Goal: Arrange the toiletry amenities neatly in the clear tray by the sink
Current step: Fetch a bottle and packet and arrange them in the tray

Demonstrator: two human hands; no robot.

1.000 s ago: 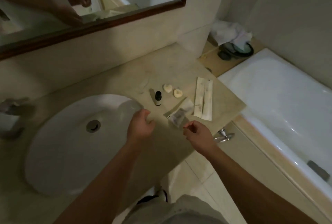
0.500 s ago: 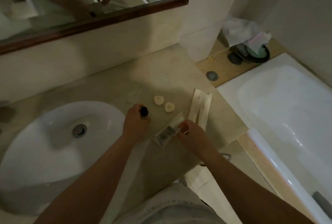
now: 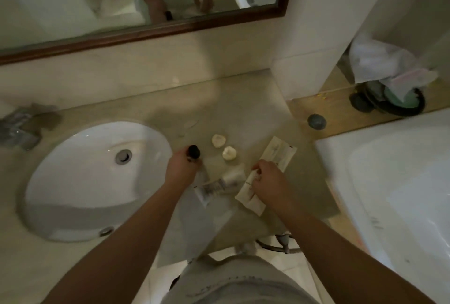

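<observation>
At centre frame, beside the sink, both hands gather amenities off the worktop.
Left hand wraps a dark-capped bottle; right hand pinches a long paper sachet, its twin just above. A small tube lies between the hands, two soaps above it. No clear tray is discernible, so it is best to lift each item clear and lay the long ones parallel.
</observation>
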